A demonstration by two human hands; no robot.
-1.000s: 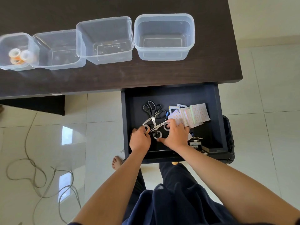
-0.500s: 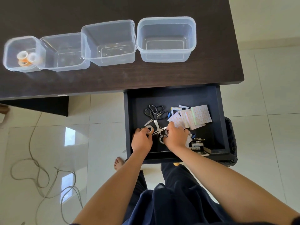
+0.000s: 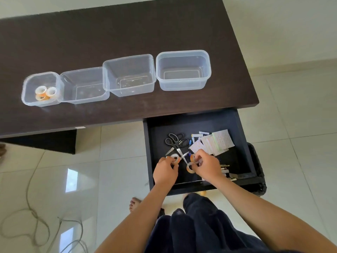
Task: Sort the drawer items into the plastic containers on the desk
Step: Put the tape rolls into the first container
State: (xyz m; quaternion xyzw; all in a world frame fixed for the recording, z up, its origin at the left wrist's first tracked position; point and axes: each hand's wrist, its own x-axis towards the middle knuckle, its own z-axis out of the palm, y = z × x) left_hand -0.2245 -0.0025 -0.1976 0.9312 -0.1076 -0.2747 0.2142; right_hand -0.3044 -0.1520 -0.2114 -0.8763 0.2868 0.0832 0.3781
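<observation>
In the head view, the left hand [image 3: 165, 172] pinches one tape roll [image 3: 175, 158] and the right hand [image 3: 207, 167] grips two more rolls [image 3: 190, 167] near the open drawer's [image 3: 244, 143] front edge. Lift them clear of the scissors [image 3: 176, 143], then carry them to the leftmost container [image 3: 27, 88] at the tabletop's [image 3: 127, 30] left end, which already holds tape.

1 head view looks steeply down at drawer [image 3: 242, 143] and desk [image 3: 127, 33].

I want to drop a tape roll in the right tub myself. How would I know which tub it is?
Look at the dark desk and its row of four clear tubs. Go to the far left end of the row, away from the open drawer. That tub is the smallest of the four and the only one with anything in it: a few tape rolls.
</observation>
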